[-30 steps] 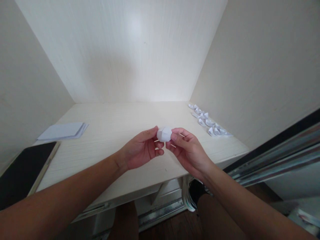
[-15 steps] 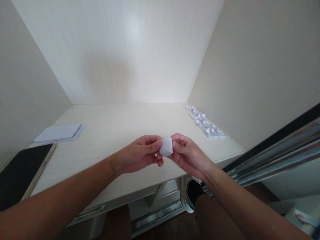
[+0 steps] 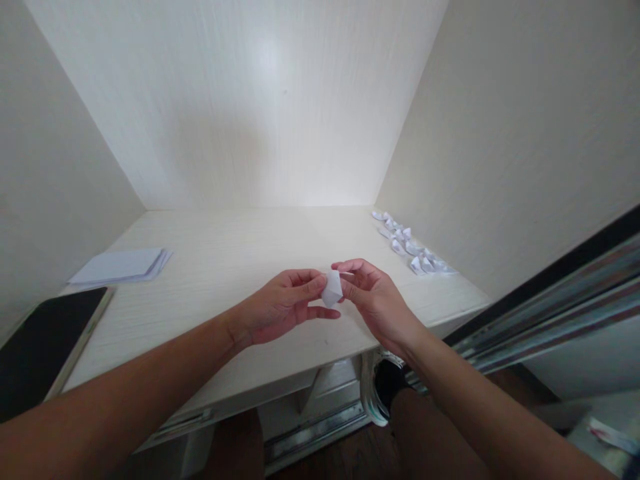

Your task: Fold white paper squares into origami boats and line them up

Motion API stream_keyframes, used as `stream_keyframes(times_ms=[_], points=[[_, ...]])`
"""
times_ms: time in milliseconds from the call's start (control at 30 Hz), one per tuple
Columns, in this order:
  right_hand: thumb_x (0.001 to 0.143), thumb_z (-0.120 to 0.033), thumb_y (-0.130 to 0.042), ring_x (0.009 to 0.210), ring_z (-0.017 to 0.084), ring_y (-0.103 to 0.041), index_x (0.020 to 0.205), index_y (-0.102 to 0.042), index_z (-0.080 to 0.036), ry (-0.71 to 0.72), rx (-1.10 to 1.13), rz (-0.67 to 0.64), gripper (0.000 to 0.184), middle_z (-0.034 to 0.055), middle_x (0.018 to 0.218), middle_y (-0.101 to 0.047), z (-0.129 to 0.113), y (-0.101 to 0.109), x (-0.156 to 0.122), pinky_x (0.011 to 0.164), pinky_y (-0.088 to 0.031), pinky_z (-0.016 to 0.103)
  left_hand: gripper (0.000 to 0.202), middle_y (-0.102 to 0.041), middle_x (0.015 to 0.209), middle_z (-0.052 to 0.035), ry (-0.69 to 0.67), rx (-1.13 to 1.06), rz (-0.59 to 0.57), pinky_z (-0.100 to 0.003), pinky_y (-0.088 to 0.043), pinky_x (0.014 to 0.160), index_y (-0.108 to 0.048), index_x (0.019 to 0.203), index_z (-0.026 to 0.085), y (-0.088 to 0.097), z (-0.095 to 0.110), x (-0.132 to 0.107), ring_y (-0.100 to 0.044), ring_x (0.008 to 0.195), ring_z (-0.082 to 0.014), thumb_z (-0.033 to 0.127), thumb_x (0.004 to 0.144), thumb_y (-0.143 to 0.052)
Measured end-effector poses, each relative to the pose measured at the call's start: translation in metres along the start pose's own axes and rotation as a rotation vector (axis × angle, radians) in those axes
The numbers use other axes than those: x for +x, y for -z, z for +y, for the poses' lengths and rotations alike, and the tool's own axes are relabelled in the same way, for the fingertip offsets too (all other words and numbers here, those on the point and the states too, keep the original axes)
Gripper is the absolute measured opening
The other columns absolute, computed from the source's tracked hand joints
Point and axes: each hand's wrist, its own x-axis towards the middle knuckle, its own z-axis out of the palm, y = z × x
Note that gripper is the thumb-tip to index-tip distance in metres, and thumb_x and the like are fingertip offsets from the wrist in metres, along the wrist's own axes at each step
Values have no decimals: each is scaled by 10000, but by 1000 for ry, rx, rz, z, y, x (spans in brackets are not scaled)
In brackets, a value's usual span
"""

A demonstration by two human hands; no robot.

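While a folded paper piece (image 3: 332, 291) is pinched by the fingers of the left hand (image 3: 280, 307) above the desk (image 3: 240, 240), its right edge is touched by the right hand (image 3: 377, 300), whose closure cannot be told. Seemingly unfinished, it is white, faceted, narrowed nearward. Shaped pieces (image 3: 413, 248) are already lined along the right; flat sheets (image 3: 117, 265), seemingly unworked, are stacked at left.

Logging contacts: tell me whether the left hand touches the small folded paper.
Touching. The head view shows the left hand gripping the small folded paper, its thumb against the left side.
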Motion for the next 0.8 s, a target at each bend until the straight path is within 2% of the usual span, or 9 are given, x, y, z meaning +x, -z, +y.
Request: stream_keyframes(times_ms=[133,233,333,433,533,667,800], points=[[691,-357,-907,738,134,-622,851,-665,-215,29,-54,72,324,-21,784,-695,6,3,3,749,-478,285,251,-742,956,-66,-27,79,114,-319,-607,841,-777,880,132,3,-2,3,-672,911,-155,374,835,-824],[756,-402,-841,723,120,-598,821,-687,-210,26,-101,107,255,-20,790,-681,11,7,5,711,-473,268,275,-759,928,-57,-63,253,215,-334,-608,823,-762,853,143,5,-3,6,-692,866,-157,411,821,-816],[836,-460,-744,753,134,-622,840,-722,-211,18,-137,88,251,8,855,-715,12,9,6,712,-490,281,237,-757,824,-49,-110,410,281,-296,-590,748,-758,826,128,7,-3,8,-680,757,-142,352,797,-830],[761,-390,-822,677,133,-605,868,-769,-203,13,-207,41,222,8,775,-728,11,10,4,657,-472,275,165,-741,745,-28,-178,525,320,-237,-543,670,-761,798,128,8,-4,9,-650,679,-117,268,771,-843],[731,-294,-844,614,136,-596,881,-784,-203,37,-287,9,185,-8,673,-716,12,11,2,608,-444,272,162,-745,766,-16,-317,731,335,-228,-548,664,-769,882,150,9,-5,7,-670,703,-125,275,793,-819],[798,-280,-792,771,195,-718,874,-754,-218,128,-374,17,105,26,822,-791,16,14,-1,739,-526,323,272,-776,849,-33,-446,939,303,-244,-591,685,-777,1025,166,10,-6,4,-708,744,-144,307,797,-825],[842,-274,-763,862,219,-761,896,-761,-224,226,-487,14,73,43,907,-814,17,18,-2,805,-557,346,172,-789,877,-42,-521,1023,230,-230,-598,696,-795,965,168,10,-5,4,-707,741,-128,279,834,-801]])
